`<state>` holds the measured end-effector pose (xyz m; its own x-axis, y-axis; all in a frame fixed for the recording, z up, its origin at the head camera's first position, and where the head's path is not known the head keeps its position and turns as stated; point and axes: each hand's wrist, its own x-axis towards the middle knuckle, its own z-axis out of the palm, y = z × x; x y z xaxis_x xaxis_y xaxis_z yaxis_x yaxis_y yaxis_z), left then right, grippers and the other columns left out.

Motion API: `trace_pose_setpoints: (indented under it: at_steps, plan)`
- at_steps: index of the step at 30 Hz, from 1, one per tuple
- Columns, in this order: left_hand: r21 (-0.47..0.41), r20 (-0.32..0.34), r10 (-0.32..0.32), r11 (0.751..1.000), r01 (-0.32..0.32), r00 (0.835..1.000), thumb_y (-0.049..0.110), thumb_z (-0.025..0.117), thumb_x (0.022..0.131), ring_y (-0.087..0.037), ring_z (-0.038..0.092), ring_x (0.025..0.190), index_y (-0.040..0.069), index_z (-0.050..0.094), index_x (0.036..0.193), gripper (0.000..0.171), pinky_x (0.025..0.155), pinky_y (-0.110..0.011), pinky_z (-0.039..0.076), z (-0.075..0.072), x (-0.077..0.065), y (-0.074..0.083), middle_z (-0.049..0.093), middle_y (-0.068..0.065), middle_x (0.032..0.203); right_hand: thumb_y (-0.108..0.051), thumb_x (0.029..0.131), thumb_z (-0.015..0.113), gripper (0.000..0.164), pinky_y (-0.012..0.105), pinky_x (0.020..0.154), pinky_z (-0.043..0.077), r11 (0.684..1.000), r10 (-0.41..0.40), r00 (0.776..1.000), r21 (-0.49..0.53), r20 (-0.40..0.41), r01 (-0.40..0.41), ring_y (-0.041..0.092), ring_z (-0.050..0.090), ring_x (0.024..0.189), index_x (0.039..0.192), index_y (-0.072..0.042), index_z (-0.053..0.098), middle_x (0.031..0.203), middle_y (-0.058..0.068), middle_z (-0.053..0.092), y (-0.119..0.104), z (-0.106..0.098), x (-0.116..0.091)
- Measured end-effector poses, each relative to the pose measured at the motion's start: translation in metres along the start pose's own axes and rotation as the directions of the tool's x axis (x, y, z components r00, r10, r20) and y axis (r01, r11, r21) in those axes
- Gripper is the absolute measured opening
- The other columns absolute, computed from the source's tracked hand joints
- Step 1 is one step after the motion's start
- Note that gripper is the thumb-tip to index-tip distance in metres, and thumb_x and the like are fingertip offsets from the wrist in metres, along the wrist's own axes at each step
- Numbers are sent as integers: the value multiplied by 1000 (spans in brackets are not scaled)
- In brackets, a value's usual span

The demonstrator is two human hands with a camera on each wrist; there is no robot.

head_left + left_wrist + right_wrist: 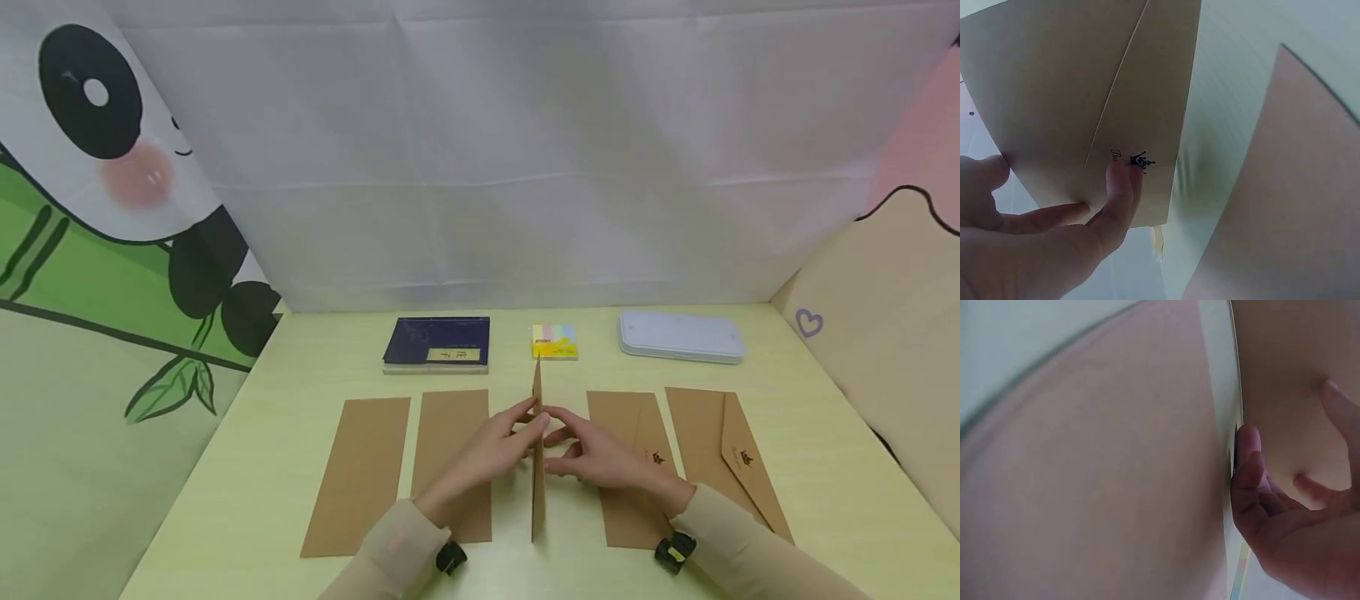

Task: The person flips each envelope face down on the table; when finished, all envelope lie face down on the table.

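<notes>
A brown paper envelope [537, 483] stands on its long edge between the two hands, seen nearly edge-on in the head view. My left hand [498, 446] grips it from the left, thumb at its upper edge and fingers against its face. That face, in the left wrist view, carries a flap line and a small dark crown print [1142, 161]. From the right, my right hand [600, 454] touches the envelope's plain face [1291, 356] with spread, slightly bent fingertips; some of its fingers reach the lower edge in the right wrist view.
Two plain brown envelopes [360, 475] lie at left; two with flaps and crown prints [705, 433] lie at right, partly under the right forearm. Along the back sit a dark blue notebook [435, 337], colored sticky notes [555, 342] and a pale case [678, 336]. A white curtain [480, 167] hangs behind.
</notes>
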<state>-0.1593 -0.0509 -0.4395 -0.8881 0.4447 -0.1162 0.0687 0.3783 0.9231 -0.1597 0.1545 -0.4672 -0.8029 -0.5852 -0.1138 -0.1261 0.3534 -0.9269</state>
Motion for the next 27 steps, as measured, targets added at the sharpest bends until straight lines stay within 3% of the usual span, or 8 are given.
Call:
trace_pose_setpoints:
  at_steps: [3, 10, 17, 22, 27]
  plan:
    - [-85, -3, 4, 996, -4, 1000, 43, 46, 100, -25, 64, 91, 5, 34, 147, 62, 76, -38, 52, 0, 1, 0, 56, -14, 124, -29, 88, 71, 75, 36, 63, 50, 1000, 14, 1000, -8, -22, -14, 21, 64, 84, 149, -18, 29, 121, 18, 56, -1, 0, 0]
    - [-151, -8, 27, 988, -28, 1000, 33, 45, 102, -23, 66, 86, 5, 34, 147, 54, 77, -40, 52, -3, 0, 5, 57, -21, 121, -29, 89, 70, 74, 35, 70, 50, 999, -14, 999, -38, -40, 12, 21, 65, 87, 149, -21, 28, 117, 18, 60, -4, 0, 1]
    - [-256, -26, 60, 964, -65, 998, 27, 45, 103, -33, 66, 90, 4, 39, 144, 48, 76, -40, 53, -7, -4, 7, 60, -24, 116, -28, 89, 69, 76, 39, 62, 52, 1000, -7, 999, 1, -48, 7, 25, 66, 84, 150, -25, 24, 119, 22, 59, -9, 1, -1]
    - [-294, -79, 51, 953, -72, 996, 20, 52, 100, -28, 67, 86, -1, 40, 142, 49, 76, -41, 53, -9, -7, 2, 62, -22, 111, -24, 88, 71, 75, 42, 62, 53, 1000, 13, 998, 28, -60, -12, 26, 66, 79, 148, -18, 28, 117, 24, 56, -9, 1, -3]
    - [-339, -153, 33, 937, -83, 988, 12, 59, 95, -27, 67, 82, -5, 43, 139, 50, 70, -38, 54, -12, -11, -3, 63, -22, 109, -21, 84, 75, 73, 38, 62, 53, 1000, 29, 996, -8, -90, -30, 21, 66, 83, 144, -11, 34, 115, 20, 56, -8, -1, -6]
